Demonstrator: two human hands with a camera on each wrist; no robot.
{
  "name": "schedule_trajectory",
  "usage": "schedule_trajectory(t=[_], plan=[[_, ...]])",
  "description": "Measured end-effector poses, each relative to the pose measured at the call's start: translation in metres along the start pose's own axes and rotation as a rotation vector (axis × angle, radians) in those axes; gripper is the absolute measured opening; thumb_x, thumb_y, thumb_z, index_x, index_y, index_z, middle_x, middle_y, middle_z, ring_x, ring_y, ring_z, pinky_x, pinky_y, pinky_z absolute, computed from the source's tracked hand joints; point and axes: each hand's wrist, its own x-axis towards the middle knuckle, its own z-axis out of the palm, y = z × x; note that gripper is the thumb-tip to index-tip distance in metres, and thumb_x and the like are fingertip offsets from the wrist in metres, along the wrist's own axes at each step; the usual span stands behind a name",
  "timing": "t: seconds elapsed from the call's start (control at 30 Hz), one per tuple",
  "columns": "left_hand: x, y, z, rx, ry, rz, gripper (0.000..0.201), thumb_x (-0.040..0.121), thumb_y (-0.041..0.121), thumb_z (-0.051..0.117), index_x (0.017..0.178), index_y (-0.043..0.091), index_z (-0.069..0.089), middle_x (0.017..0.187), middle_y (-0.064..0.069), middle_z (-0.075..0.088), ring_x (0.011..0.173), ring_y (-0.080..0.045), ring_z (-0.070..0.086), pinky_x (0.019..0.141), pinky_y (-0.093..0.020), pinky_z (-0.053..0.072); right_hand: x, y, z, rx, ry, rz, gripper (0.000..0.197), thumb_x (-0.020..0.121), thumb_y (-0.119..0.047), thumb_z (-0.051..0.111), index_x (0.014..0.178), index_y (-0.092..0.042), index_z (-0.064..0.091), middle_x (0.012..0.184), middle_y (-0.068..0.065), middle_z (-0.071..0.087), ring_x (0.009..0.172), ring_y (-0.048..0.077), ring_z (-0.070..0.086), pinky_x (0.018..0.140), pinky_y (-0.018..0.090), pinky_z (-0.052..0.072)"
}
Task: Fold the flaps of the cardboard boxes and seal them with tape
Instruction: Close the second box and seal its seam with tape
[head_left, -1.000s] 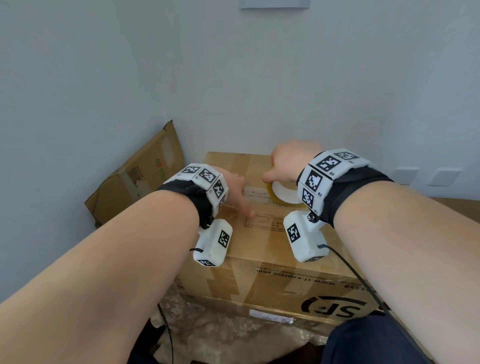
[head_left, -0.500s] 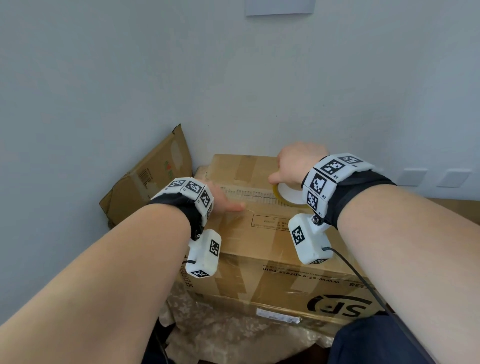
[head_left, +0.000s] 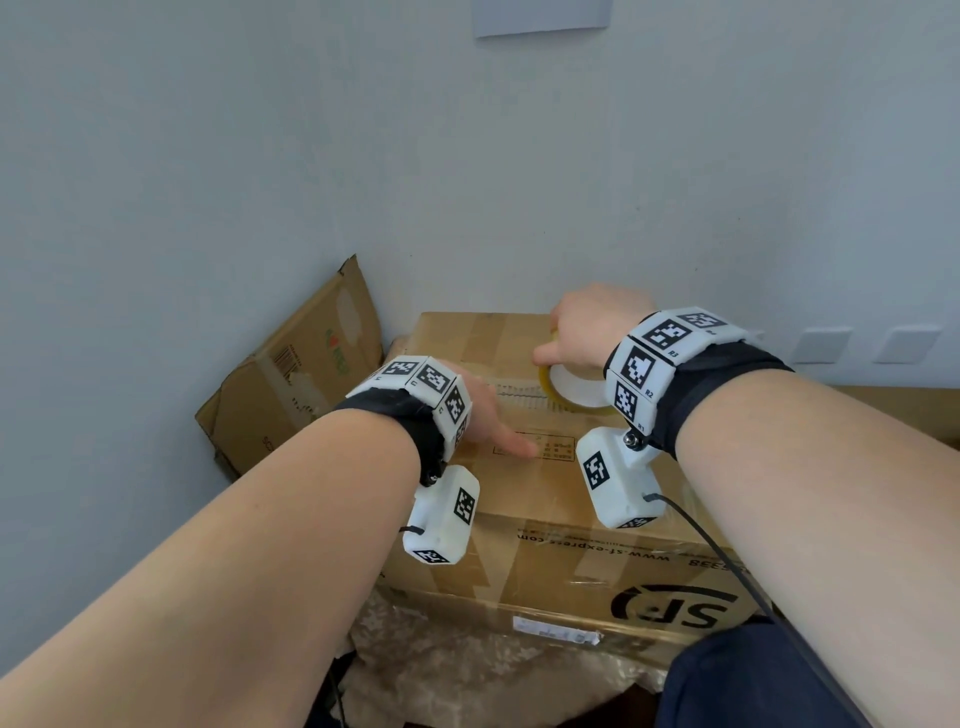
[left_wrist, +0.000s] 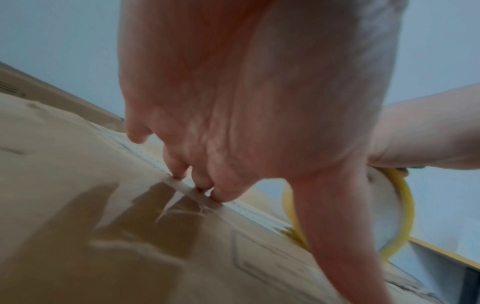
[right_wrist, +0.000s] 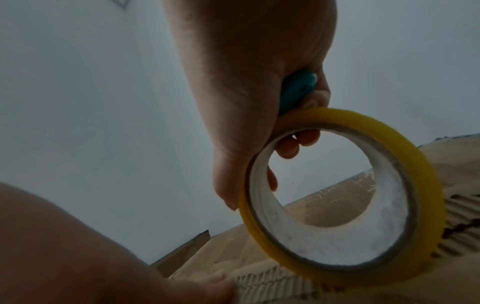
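A brown cardboard box with an SF logo stands in front of me, its top flaps folded down. My right hand grips a yellow-edged tape roll that stands on edge on the centre seam. In the right wrist view its fingers pass through the tape roll, and a teal object sits in the palm. My left hand lies on the box top left of the roll. Its fingertips press a clear tape strip onto the seam, thumb stretched out.
A flattened cardboard box leans against the wall at the left. Crumpled plastic wrap lies below the box's near side. Wall sockets and more cardboard are at the right. My dark blue knee is at the lower right.
My left hand slid a little left along the seam and has come back right, still pressing. The right hand and roll have stayed about where they were.
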Motion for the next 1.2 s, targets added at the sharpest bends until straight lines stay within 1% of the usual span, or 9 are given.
schedule_trajectory(t=[0.13, 0.23, 0.4, 0.53, 0.67, 0.8, 0.9, 1.03, 1.2], plan=[[-0.002, 0.019, -0.008, -0.022, -0.044, 0.122, 0.117, 0.058, 0.085, 0.057, 0.148, 0.018, 0.024, 0.153, 0.0, 0.03, 0.133, -0.023, 0.039, 0.098, -0.04, 0.038, 0.002, 0.007, 0.002, 0.048, -0.004, -0.025, 0.051, 0.083, -0.061, 0.052, 0.107, -0.017, 0.064, 0.085, 0.001, 0.059, 0.077, 0.022, 0.058, 0.056, 0.026, 0.039], [0.0, 0.032, -0.009, -0.007, -0.058, 0.13, 0.122, 0.05, 0.077, 0.07, 0.146, 0.015, 0.029, 0.151, -0.003, 0.034, 0.134, -0.025, 0.04, 0.082, -0.033, 0.034, 0.003, 0.012, 0.005, 0.085, -0.005, -0.052, 0.056, 0.083, -0.061, 0.052, 0.116, -0.017, 0.063, 0.104, 0.004, 0.063, 0.089, 0.023, 0.061, 0.064, 0.028, 0.043], [-0.003, 0.041, -0.012, 0.092, 0.0, 0.149, 0.128, 0.047, 0.076, 0.073, 0.148, 0.017, 0.021, 0.15, -0.002, 0.035, 0.129, -0.025, 0.045, 0.096, -0.04, 0.043, 0.003, 0.02, 0.008, 0.137, 0.001, -0.063, 0.066, 0.081, -0.066, 0.052, 0.12, -0.014, 0.062, 0.113, 0.006, 0.064, 0.1, 0.025, 0.062, 0.072, 0.031, 0.045], [-0.004, 0.043, -0.011, 0.153, 0.02, 0.16, 0.132, 0.041, 0.081, 0.071, 0.146, 0.016, 0.025, 0.146, -0.002, 0.04, 0.124, -0.024, 0.049, 0.085, -0.037, 0.045, -0.001, 0.029, 0.01, 0.218, 0.038, -0.064, 0.071, 0.08, -0.07, 0.052, 0.116, -0.01, 0.064, 0.107, 0.009, 0.066, 0.096, 0.026, 0.062, 0.071, 0.032, 0.046], [-0.007, 0.045, -0.015, 0.177, 0.066, 0.187, 0.124, 0.051, 0.076, 0.071, 0.148, 0.016, 0.021, 0.144, -0.002, 0.041, 0.118, -0.024, 0.052, 0.075, -0.032, 0.041, -0.005, 0.038, 0.01, 0.259, 0.063, -0.092, 0.084, 0.074, -0.079, 0.048, 0.115, -0.008, 0.064, 0.106, 0.01, 0.066, 0.097, 0.026, 0.06, 0.079, 0.035, 0.048], [-0.008, 0.05, -0.019, 0.177, 0.035, 0.183, 0.119, 0.06, 0.071, 0.071, 0.15, 0.017, 0.014, 0.147, -0.004, 0.037, 0.125, -0.026, 0.047, 0.083, -0.036, 0.041, -0.013, 0.044, 0.01, 0.242, 0.079, -0.077, 0.083, 0.077, -0.079, 0.045, 0.112, -0.005, 0.064, 0.105, 0.012, 0.065, 0.095, 0.026, 0.058, 0.077, 0.034, 0.045], [-0.011, 0.048, -0.016, 0.181, 0.02, 0.172, 0.124, 0.056, 0.075, 0.069, 0.15, 0.014, 0.015, 0.147, -0.004, 0.037, 0.126, -0.027, 0.047, 0.093, -0.04, 0.043, -0.016, 0.041, 0.009, 0.23, 0.084, -0.074, 0.081, 0.078, -0.078, 0.044, 0.109, -0.005, 0.065, 0.101, 0.011, 0.065, 0.092, 0.026, 0.057, 0.074, 0.032, 0.044], [-0.013, 0.042, -0.003, 0.217, 0.089, 0.215, 0.138, 0.044, 0.079, 0.071, 0.148, 0.007, 0.017, 0.151, -0.009, 0.028, 0.133, -0.026, 0.037, 0.107, -0.043, 0.036, -0.017, 0.037, 0.009, 0.263, 0.075, -0.06, 0.079, 0.079, -0.075, 0.047, 0.116, -0.006, 0.062, 0.108, 0.011, 0.064, 0.1, 0.027, 0.058, 0.075, 0.032, 0.043], [-0.013, 0.043, -0.002, 0.243, 0.109, 0.209, 0.139, 0.046, 0.074, 0.075, 0.149, 0.007, 0.009, 0.153, -0.009, 0.02, 0.138, -0.025, 0.028, 0.111, -0.044, 0.03, -0.022, 0.039, 0.009, 0.322, 0.08, -0.042, 0.082, 0.078, -0.075, 0.049, 0.126, -0.009, 0.056, 0.122, 0.011, 0.06, 0.111, 0.028, 0.055, 0.082, 0.032, 0.043]])
